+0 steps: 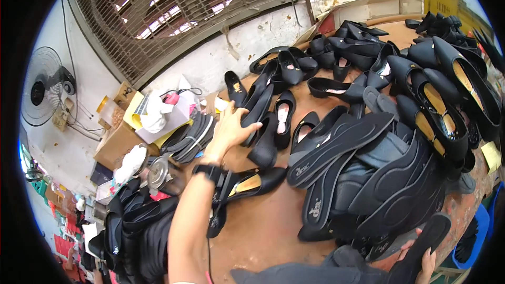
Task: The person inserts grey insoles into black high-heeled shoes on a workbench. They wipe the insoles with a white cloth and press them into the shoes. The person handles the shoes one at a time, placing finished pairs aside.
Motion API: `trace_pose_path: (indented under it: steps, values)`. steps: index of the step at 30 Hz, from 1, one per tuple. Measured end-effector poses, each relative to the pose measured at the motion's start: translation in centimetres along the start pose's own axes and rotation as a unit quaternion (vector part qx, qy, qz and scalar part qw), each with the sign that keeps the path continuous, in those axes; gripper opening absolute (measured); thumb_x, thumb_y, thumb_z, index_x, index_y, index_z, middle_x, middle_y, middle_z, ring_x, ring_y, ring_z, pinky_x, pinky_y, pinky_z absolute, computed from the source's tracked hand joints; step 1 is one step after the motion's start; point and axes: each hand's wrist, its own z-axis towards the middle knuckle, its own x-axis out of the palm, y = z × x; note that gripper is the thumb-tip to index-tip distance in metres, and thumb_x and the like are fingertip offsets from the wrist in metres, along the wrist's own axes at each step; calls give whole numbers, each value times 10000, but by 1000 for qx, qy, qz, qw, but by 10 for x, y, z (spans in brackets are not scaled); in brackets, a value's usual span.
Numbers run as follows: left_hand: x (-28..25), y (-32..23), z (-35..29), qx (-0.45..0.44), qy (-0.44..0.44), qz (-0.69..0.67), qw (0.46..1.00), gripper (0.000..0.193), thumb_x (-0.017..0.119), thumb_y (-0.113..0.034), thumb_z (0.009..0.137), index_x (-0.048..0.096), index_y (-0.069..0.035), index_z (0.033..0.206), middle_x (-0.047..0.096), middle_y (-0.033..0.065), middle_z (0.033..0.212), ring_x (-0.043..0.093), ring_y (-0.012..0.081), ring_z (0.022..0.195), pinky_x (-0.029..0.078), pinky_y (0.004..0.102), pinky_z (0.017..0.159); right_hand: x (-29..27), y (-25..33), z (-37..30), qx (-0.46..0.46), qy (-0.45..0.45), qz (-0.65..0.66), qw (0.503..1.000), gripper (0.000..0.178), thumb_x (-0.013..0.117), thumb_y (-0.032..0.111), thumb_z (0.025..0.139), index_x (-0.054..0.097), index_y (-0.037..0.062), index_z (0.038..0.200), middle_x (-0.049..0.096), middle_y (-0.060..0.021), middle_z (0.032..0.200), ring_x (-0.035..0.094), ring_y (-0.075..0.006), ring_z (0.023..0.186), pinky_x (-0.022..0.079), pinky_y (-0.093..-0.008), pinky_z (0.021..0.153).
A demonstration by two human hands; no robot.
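My left hand (230, 130), wearing a black wrist strap, reaches to the row of black shoes at the back middle. Its thumb and fingers are apart beside a black pointed shoe (259, 109); whether it touches the shoe I cannot tell. At the lower right, my right hand (427, 266) is closed on a black insole (435, 234), partly hidden behind it. Between the hands lies a large pile of black insoles (402, 184), two loose ones on top. Next to my left wrist rests a single black shoe with a tan lining (252, 184).
Many black shoes (447, 110) crowd the table's (258, 226) right and far side. At left stand stacked black shoe parts (142, 231), a metal-lidded jar (160, 174), coiled black strips (192, 139) and a cardboard box (118, 144). A fan (39, 92) hangs on the wall; a blue bin (473, 236) stands right.
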Motion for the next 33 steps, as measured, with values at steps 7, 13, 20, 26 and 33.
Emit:
trace_pose_path:
  steps: [7, 13, 20, 26, 33]
  values:
    - [59, -26, 56, -167, 187, -20, 968, 914, 604, -852, 676, 677, -142, 1245, 426, 318, 1408, 388, 430, 1336, 322, 505, 1115, -47, -14, 4, 64, -84, 56, 993, 571, 429, 337, 1039, 356, -83, 1418, 580, -219, 1189, 598, -258, 976, 493, -353, 883]
    - [88, -92, 67, -286, 248, 34, 925, 824, 666, -655, 737, 598, -103, 1345, 273, 203, 1509, 204, 402, 1437, 274, 724, 1058, -15, -8, 20, 52, -34, 40, 997, 554, 444, 323, 1034, 367, -86, 1400, 563, -232, 1208, 590, -278, 1001, 492, -371, 909]
    - [67, -52, 28, -200, 276, 40, 939, 629, 680, -454, 726, 681, -58, 1215, 500, 278, 1402, 518, 421, 1268, 447, 436, 1036, -26, 10, -8, 24, -36, 55, 998, 546, 542, 327, 1001, 446, -73, 1359, 596, -212, 1187, 607, -268, 989, 503, -364, 872]
    - [-13, -42, -108, -108, 361, -166, 911, 438, 741, -389, 842, 685, 43, 885, 664, 51, 823, 591, 149, 776, 492, 326, 684, -28, 5, -20, -80, -67, 18, 994, 641, 447, 411, 1019, 332, -70, 1428, 602, -222, 969, 622, -220, 744, 526, -308, 633]
    - [-65, -87, -334, 19, 259, 15, 966, 346, 763, -447, 804, 730, -125, 925, 308, 298, 1525, 258, 491, 1419, 318, 504, 1125, -14, 12, -49, -34, 19, 92, 995, 777, 327, 591, 1012, 225, 9, 1516, 587, -174, 1131, 617, -214, 777, 542, -339, 670]
